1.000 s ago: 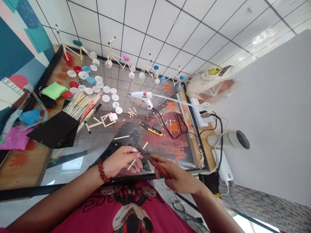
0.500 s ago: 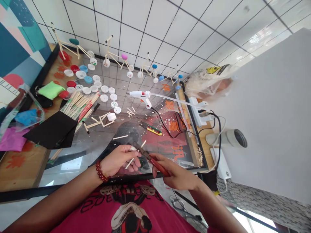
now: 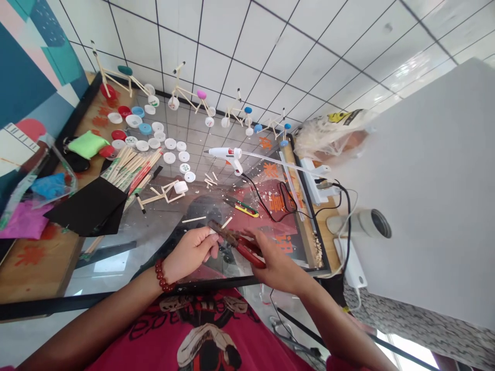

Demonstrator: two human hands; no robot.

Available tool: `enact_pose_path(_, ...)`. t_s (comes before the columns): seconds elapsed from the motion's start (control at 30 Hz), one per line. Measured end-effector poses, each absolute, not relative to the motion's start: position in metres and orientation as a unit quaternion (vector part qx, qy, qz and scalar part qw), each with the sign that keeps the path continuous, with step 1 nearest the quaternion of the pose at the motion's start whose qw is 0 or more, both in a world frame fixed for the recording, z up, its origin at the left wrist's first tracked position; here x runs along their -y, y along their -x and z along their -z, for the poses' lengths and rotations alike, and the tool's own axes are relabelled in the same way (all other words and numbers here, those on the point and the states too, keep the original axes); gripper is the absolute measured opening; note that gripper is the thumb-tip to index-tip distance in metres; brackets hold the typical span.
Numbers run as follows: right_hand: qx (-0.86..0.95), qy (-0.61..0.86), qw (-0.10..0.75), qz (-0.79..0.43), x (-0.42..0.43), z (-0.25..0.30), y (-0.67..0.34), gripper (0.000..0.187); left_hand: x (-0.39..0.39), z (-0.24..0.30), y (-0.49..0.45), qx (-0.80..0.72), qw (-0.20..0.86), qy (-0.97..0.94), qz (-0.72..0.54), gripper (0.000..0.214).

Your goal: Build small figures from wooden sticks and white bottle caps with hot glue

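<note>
My left hand [image 3: 191, 251] is closed in a pinch on a thin wooden stick [image 3: 226, 222] just above the glass table top [image 3: 162, 221]. My right hand [image 3: 276, 263] grips the red handles of a pair of pliers [image 3: 235, 241]. The pliers' dark jaws reach left to the stick beside my left fingertips. A red bead bracelet [image 3: 162, 275] sits on my left wrist. A half-built stick frame with a white cap [image 3: 166, 190] lies further back on the glass.
A white glue gun [image 3: 228, 154] with a black cord lies mid-table, a yellow-green cutter [image 3: 243, 206] near it. Chopsticks [image 3: 129, 167], black paper [image 3: 87, 206], several bottle caps [image 3: 154, 136] and stick bicycle models [image 3: 185, 95] fill the left and back. A power strip [image 3: 315, 178] lies right.
The stick in my left hand has turned and shifted up, and the pliers' handles have spread slightly in my right hand. Both hands moved a little away from me.
</note>
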State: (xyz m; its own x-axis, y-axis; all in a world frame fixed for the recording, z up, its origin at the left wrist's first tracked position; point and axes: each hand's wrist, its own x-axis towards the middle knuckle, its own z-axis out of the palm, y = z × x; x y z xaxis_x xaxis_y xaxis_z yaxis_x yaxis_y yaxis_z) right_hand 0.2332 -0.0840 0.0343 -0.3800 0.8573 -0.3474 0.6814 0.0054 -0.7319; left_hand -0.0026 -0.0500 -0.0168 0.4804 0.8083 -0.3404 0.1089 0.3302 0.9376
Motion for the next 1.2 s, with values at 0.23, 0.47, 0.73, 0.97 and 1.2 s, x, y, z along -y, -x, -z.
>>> enact_pose_path(0.23,0.675,0.551,-0.019,-0.491,0.061,-0.041,-0.224,0.05,0.047,0.01,0.004,-0.406,0.811,-0.344,-0.242,0.028)
enact_pose_path(0.47,0.702,0.54,-0.031,-0.464,0.057,-0.039,-0.224,0.049,0.042,0.009,0.008,-0.374,0.88,-0.205,-0.207,0.025)
enact_pose_path(0.73,0.715,0.567,-0.066,-0.404,0.061,-0.023,-0.213,0.027,0.047,0.017,-0.002,-0.457,0.804,-0.303,-0.23,0.021)
enact_pose_path(0.97,0.736,0.563,-0.056,-0.373,0.064,-0.007,-0.213,0.025,0.046,0.016,-0.001,-0.468,0.787,-0.315,-0.251,0.022)
enact_pose_path(1.2,0.735,0.561,-0.048,-0.378,0.063,-0.003,-0.212,0.024,0.045,0.019,-0.001,-0.464,0.791,-0.303,-0.259,0.023)
